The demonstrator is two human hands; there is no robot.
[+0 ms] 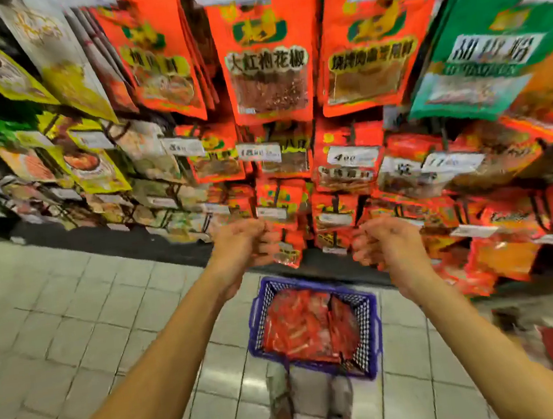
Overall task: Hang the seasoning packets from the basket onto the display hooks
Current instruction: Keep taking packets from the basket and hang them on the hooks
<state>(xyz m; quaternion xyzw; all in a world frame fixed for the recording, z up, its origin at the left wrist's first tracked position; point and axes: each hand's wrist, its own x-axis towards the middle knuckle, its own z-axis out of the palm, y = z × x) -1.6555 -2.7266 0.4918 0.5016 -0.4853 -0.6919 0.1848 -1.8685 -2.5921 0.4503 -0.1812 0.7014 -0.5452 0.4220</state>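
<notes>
Red seasoning packets [310,326] fill a blue mesh basket [364,330] on the tiled floor [74,318], lower centre of frame, just below both hands. One small red packet [289,254] sits at the left hand [241,244], mid-frame, fingers curled in around its edge; grip partly blurred. Right hand [387,243] just right of centre, fingers curled inward near the low rows of hanging packets; cannot tell if it holds anything. Display wall [270,72] across the top half: big orange-red packets upper centre, green packet [491,47] upper right, yellow ones [89,154] at left, white price tags [351,156] on the hooks. Person's feet [312,412] at bottom centre, behind the basket.
</notes>
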